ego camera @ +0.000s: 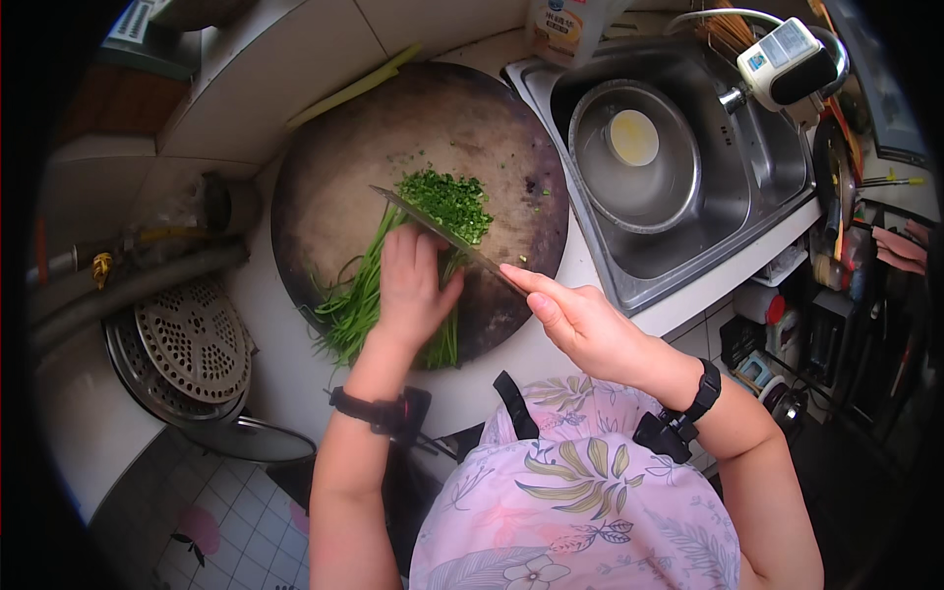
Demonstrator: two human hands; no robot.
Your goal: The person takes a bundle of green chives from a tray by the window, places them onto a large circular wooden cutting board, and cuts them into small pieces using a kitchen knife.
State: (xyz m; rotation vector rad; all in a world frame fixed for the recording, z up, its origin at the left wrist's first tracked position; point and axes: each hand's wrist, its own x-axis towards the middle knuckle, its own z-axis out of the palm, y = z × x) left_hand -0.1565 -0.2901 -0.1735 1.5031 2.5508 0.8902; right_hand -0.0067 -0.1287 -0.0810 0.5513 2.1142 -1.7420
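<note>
My right hand (582, 317) grips a kitchen knife (442, 228) by its handle, the blade slanting up and left across the greens. Beside the blade, my left hand (414, 284) presses on a bunch of long green stalks (350, 310), possibly Chinese chives, its fingers bent over them. Some stalks reach past the near rim of the round wooden chopping board (332, 192). On the blade's far side lies a heap of finely chopped greens (446, 199). Small green bits are scattered over the board.
Right of the board is a steel sink (656, 273) holding a metal basin (575, 166) with a small pale bowl (634, 138). A faucet (785, 66) hangs over it. Perforated steamer plates (193, 343) stand at left. Pale green stalks (354, 88) lie behind the board.
</note>
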